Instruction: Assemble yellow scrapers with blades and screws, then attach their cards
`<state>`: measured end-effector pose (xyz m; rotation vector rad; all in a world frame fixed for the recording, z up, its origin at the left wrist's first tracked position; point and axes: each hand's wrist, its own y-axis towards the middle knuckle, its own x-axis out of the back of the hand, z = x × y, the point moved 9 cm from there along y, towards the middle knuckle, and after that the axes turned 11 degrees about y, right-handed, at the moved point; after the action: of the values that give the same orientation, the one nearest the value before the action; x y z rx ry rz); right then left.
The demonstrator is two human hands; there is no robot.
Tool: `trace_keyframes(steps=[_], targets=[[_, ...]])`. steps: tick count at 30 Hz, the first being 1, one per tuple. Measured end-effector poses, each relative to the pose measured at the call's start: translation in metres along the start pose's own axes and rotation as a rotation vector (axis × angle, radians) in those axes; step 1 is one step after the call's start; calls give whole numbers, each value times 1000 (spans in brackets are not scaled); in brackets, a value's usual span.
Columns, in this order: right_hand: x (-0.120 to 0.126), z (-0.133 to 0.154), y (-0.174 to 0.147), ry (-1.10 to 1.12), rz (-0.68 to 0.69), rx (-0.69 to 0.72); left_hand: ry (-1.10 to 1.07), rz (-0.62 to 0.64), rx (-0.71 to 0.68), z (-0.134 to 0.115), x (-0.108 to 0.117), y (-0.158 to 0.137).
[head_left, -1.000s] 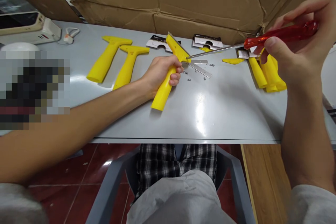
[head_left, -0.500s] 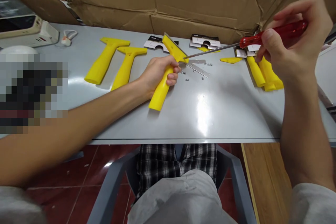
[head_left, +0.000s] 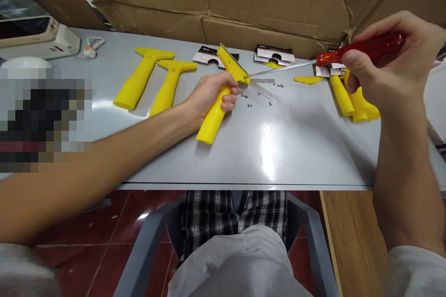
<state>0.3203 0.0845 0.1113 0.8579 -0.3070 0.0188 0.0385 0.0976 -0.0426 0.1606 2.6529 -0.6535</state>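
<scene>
My left hand (head_left: 214, 95) is wrapped round the handle of a yellow scraper (head_left: 211, 123), whose wide head points up and away with a metal edge along it. In my right hand (head_left: 393, 62) is a screwdriver (head_left: 369, 49) with a red handle. Its long shaft slants down to the left, and the tip meets the scraper's head near one end. Under and beside the head lie two flat metal blades (head_left: 266, 93). Several small screws (head_left: 250, 105) are scattered around them on the grey table (head_left: 216, 167).
Two yellow scrapers (head_left: 137, 81) lie left of my left hand. White-and-black cards (head_left: 275, 55) rest along the cardboard (head_left: 244, 4) at the back. More yellow handles (head_left: 343, 95) and a yellow cover piece (head_left: 308, 80) lie at right. A white device (head_left: 38, 39) stands at far left.
My right hand has turned round the screwdriver's handle and sits slightly lower. The tip stays at the same spot on the scraper, which my left hand still holds.
</scene>
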Motion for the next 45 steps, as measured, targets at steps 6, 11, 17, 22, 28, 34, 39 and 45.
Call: trace_keyframes(steps=[6, 11, 17, 22, 28, 34, 39, 45], targets=[[2, -2, 3, 68, -14, -50, 8, 13, -12, 0, -1, 0], [12, -16, 5, 199, -113, -72, 81, 55, -62, -2, -4, 1], [36, -89, 4, 386, -336, -186, 168, 158, -152, -18, -12, -6], [20, -142, -14, 448, -293, -413, 170, 220, -197, -38, -9, -3], [-9, -131, -38, 266, -208, -406, 106, 209, -230, -51, 7, 16], [-32, -127, -48, 9, -60, -339, 74, 196, -216, -53, 12, 22], [-56, -116, -49, -312, 225, -149, 32, 209, -231, -50, 7, 23], [-70, -117, -50, -384, 362, -104, 6, 243, -313, -48, 4, 24]])
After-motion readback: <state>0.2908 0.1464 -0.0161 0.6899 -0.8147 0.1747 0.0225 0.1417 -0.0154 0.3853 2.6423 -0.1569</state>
